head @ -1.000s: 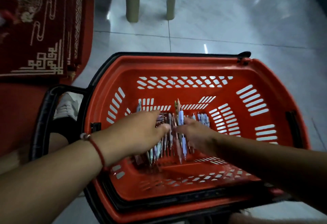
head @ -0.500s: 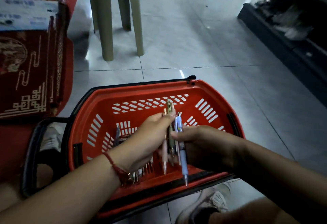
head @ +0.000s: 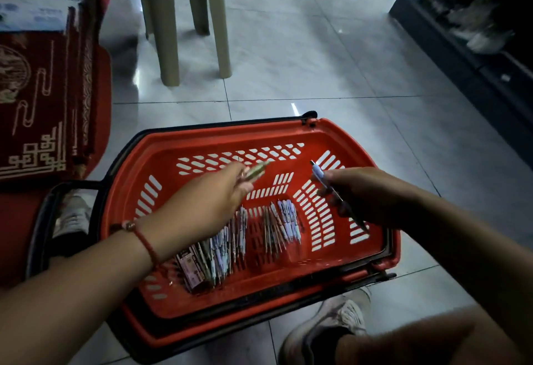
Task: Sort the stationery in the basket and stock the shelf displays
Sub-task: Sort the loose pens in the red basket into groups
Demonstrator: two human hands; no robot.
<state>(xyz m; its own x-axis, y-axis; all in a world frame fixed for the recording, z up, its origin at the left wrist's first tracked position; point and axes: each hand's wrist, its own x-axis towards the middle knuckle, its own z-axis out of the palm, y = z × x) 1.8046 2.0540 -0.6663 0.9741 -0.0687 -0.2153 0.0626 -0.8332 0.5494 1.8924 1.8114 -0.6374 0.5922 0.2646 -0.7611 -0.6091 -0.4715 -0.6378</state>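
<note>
A red plastic basket (head: 202, 145) with slotted walls sits on the tiled floor in front of me. On its bottom lie several pens in two loose groups, one on the left (head: 227, 243) and one on the right (head: 284, 222), plus a dark packet (head: 191, 274) at the near left. My left hand (head: 213, 200) hovers over the basket and pinches a greenish-gold pen (head: 255, 173) whose end sticks out to the right. Over the basket's right side, my right hand (head: 366, 194) grips a blue-and-white pen (head: 320, 176) that points down and to the right.
A beige plastic stool (head: 184, 18) stands on the floor beyond the basket. Red patterned mats (head: 37, 99) with a box on top are stacked at the left. A dark low shelf (head: 476, 56) with goods runs along the right. My shoes (head: 331, 327) flank the basket.
My hands held a bunch of pens together above the basket. Now they have drawn apart, the left with a greenish pen, the right with a blue one. The view tilted up.
</note>
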